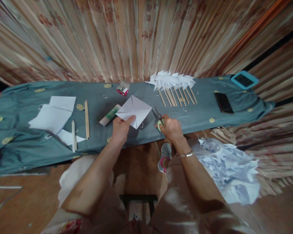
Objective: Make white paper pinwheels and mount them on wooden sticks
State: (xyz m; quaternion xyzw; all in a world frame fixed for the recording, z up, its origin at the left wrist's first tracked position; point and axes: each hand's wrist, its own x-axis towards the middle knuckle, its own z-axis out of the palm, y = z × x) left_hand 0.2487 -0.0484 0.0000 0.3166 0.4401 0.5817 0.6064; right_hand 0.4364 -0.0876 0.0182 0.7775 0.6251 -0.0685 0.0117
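Observation:
A square of white paper [136,109] with crease lines meeting near its middle is pinched in my left hand [120,129] at its lower left edge. My right hand [172,127] grips scissors [159,122] with light green handles. Their blades point up and left, close to the paper's right corner but apart from it. Behind the paper's left side lies a tube with a green label [110,115]. A small open box [122,89] with metal bits inside sits just beyond the paper.
Paper pinwheels on sticks [174,83] lie at the back. White sheets [53,113], loose sticks [87,120] and a white pen-like item [73,136] are at left. A phone [224,103] and a blue-framed device [244,80] lie right. A bag of paper scraps [229,169] stands below the cloth-covered table [197,122].

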